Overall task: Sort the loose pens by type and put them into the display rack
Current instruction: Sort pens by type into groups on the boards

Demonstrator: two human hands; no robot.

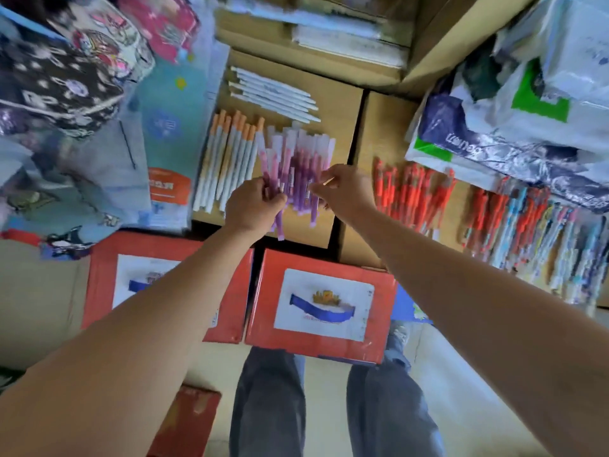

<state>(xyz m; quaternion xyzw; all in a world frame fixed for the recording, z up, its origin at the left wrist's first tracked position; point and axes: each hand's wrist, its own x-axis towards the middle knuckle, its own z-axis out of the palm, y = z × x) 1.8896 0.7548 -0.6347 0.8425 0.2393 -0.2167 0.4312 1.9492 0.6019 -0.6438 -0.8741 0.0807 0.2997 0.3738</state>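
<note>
step: gathering purple pens (296,153) | pile mid cardboard box (339,103), orange-capped pens (230,150) at 9 o'clock, red pens (412,196) at 3 | left hand (252,206) fisted round a bundle | right hand (342,192) pinched at pile edge, catch unclear (blur) | tip: square the ends, don't mix types | rack not in view

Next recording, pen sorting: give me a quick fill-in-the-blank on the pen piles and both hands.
The left hand grips a bunch of pens coloured ____.
The right hand pinches pens in the same pile, which lies on a cardboard ____.
In the picture, the white pens with orange caps lie to the ____ of that pile.
The two boxes nearest the person's legs are ____ with white labels.
Missing words: purple; box; left; red.
</note>
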